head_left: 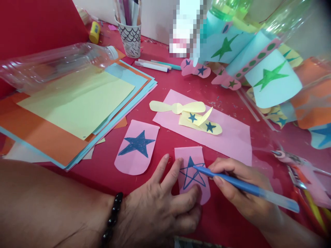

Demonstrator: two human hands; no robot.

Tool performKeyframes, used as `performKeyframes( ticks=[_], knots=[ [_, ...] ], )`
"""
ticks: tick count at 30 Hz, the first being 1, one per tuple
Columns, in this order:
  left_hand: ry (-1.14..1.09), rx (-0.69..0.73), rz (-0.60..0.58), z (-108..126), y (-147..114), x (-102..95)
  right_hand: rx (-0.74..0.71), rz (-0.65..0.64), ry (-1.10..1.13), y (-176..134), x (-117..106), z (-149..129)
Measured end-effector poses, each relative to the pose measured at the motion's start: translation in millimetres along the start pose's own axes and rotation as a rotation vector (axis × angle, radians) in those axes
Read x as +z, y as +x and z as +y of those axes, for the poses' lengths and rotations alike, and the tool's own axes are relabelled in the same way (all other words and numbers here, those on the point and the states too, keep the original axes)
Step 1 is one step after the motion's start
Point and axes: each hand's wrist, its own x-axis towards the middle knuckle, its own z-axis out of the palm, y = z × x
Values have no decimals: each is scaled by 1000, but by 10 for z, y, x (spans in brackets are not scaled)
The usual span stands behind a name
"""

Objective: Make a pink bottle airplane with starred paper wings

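Note:
My right hand (243, 193) grips a blue marker (240, 184), its tip on a pink paper piece (183, 153) with one rounded end. That piece carries a blue outlined star whose top point is filled in. Against the piece and the red table rests my left hand (165, 203), steadying it with fingers apart, some stretched and some bent. Left of it lies a matching pink piece (124, 163) with a solid blue star (138, 143). Beyond both, yellow paper cutouts (178, 108), one part bearing two blue stars, lie on and over a pink sheet (232, 134).
At left, a clear plastic bottle (74, 58) lies on stacked coloured paper (85, 103). A patterned cup (130, 41) of brushes and several markers (152, 65) stand and lie behind. Paper-decorated bottles (222, 38) are at upper right, a pink glue gun (307, 175) at right.

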Motion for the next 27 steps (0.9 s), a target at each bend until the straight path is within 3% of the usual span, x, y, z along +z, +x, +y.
performKeyframes(
  ticks=[7,18,27],
  knots=[
    [-13,14,3,-5,1,1,3,-32,16,-12,2,-3],
    [-5,19,-18,-9,-4,-24,56,44,87,-74,-58,29],
    [-47,11,-81,-18,18,2,13,-38,121,-98,19,29]
  ],
)
